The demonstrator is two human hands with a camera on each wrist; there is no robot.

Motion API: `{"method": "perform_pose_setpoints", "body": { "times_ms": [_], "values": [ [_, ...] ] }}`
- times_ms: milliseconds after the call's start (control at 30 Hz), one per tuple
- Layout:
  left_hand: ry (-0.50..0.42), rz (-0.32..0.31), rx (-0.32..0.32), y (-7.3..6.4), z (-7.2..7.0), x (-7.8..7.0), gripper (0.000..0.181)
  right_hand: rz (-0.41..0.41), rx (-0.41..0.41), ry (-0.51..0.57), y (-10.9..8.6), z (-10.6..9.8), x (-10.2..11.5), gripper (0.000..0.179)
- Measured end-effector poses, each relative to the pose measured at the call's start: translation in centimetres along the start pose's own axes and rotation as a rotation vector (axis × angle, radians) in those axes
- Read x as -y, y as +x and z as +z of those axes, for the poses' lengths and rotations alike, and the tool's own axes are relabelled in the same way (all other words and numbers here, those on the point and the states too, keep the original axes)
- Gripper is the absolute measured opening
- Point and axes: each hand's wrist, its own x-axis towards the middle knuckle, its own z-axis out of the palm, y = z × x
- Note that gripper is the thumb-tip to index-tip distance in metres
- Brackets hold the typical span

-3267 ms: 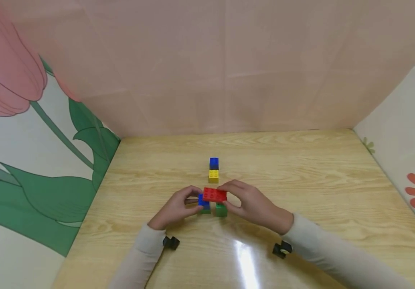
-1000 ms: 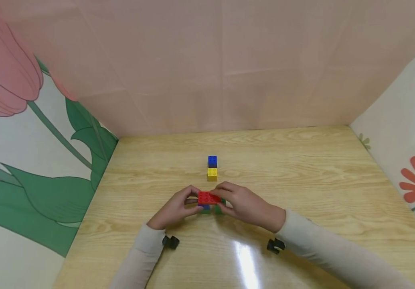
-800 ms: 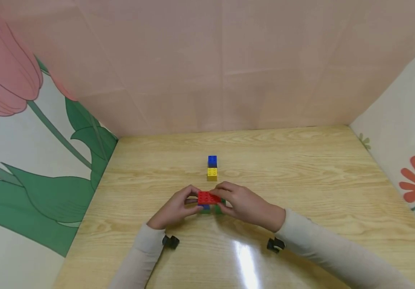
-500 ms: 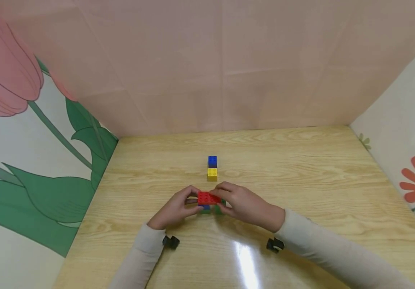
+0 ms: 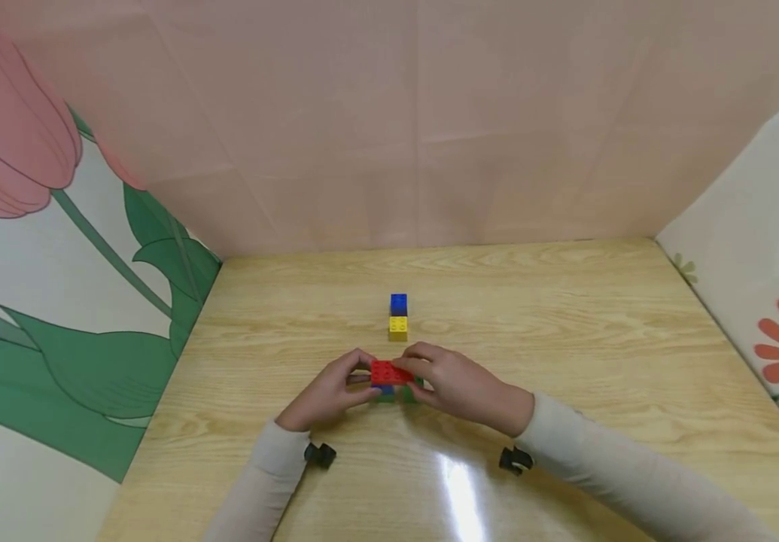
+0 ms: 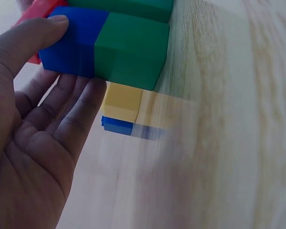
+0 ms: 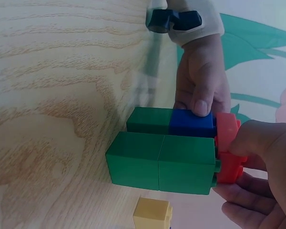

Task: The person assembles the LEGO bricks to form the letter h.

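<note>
Red brick (image 7: 227, 131), one: spans blue-topped stack (image 7: 168, 121) and green stack (image 7: 160, 162), pinched by right hand (image 5: 460, 384); left hand (image 5: 331, 389) grips the blue brick (image 7: 185, 123) beneath. Risk: green studs (image 7: 217, 166) show, so off-centre pressing could tip the green stack.

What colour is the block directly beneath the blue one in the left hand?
Green; that lower block shows best in the left wrist view.
</note>
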Motion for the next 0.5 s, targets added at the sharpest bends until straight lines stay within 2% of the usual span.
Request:
{"method": "perform_pose_setpoints", "body": {
  "times_ms": [500],
  "values": [
    [0.007,-0.013,-0.005,0.01,0.01,0.02,0.031,-0.006,-0.003,-0.016,0.03,0.19,-0.14,0.032]
  ]
}}
